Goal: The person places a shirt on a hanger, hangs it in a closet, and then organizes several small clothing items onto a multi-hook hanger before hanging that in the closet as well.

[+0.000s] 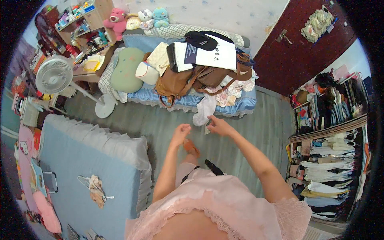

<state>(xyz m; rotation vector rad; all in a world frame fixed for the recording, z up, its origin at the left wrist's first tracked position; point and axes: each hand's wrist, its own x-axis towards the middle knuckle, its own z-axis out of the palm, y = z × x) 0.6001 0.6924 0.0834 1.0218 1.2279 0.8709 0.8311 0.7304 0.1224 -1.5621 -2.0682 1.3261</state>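
My right hand reaches in front of the blue-covered sofa, its fingertips closed at the edge of a white cloth. That cloth hangs limp off the sofa's front edge, and a small pale end dangles below my fingers. Apart from it, to the left, my left hand is held in the air with its fingers curled in and nothing visible in them. Above the hands, a brown leather bag and a pile of light clothes lie on the sofa.
A white bag and black cap top the sofa pile, beside a green cushion. A standing fan is at left. The blue bed holds a beige garment. Clothes shelves stand right, near a dark red door.
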